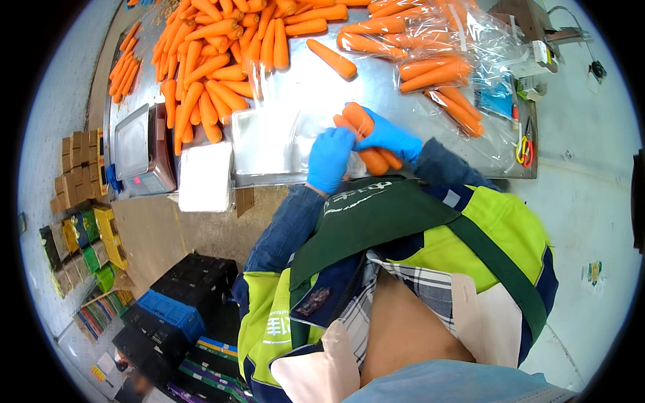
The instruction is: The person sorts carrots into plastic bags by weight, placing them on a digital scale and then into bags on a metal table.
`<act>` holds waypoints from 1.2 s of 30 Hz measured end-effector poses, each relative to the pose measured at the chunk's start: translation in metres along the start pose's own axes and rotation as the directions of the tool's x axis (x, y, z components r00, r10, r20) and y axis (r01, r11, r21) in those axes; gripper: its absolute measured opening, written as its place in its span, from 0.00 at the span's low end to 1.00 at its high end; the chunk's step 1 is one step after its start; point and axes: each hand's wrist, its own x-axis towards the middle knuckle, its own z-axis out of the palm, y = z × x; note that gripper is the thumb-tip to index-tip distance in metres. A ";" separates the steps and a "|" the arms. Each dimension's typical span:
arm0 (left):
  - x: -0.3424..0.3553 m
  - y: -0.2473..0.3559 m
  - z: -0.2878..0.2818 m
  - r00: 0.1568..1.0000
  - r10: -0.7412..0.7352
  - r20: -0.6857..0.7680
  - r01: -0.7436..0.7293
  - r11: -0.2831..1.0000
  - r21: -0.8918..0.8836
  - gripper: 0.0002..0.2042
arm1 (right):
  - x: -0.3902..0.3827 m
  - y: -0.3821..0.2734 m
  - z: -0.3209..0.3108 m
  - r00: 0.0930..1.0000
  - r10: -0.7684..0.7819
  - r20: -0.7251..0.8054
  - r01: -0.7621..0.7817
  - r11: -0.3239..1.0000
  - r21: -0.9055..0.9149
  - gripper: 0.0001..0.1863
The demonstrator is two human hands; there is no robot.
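Observation:
At the near edge of the metal table, my right hand in a blue glove is wrapped round a small bunch of carrots. Their thick ends stick out past the fingers, and their lower parts reach down toward my apron. My left hand, gloved in blue too, is closed against the left side of the bunch. What its fingers pinch is hidden. A stack of clear plastic bags lies flat just left of it. One loose carrot rests on the table beyond my hands.
A big carrot pile covers the far left of the table. Bagged carrots lie at the right, by scissors with red and yellow handles. A scale and a white tray stand left; black crates are on the floor.

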 end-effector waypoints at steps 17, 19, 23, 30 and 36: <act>-0.035 -0.004 0.062 0.915 -0.260 0.310 0.255 0.965 0.057 0.09 | -0.099 0.045 0.022 0.963 0.129 -0.237 -0.161 0.979 -0.122 0.31; -0.043 -0.008 0.054 0.876 -0.289 0.386 0.378 0.909 -0.177 0.10 | -0.108 0.046 0.011 0.953 0.242 -0.182 -0.272 0.947 -0.168 0.33; -0.005 -0.030 0.034 0.636 -0.454 0.624 0.768 0.295 -0.568 0.14 | -0.075 0.013 -0.002 0.954 0.227 -0.193 -0.172 0.949 0.264 0.29; 0.064 -0.046 -0.070 0.708 -0.463 0.534 0.641 0.104 -0.760 0.12 | 0.016 -0.053 -0.037 0.921 -0.318 -0.227 0.187 0.870 -0.456 0.19; 0.072 -0.070 -0.143 0.859 -0.362 0.362 0.367 -0.057 -0.929 0.12 | 0.038 -0.189 -0.007 0.957 -0.289 -0.034 0.241 0.853 -0.462 0.22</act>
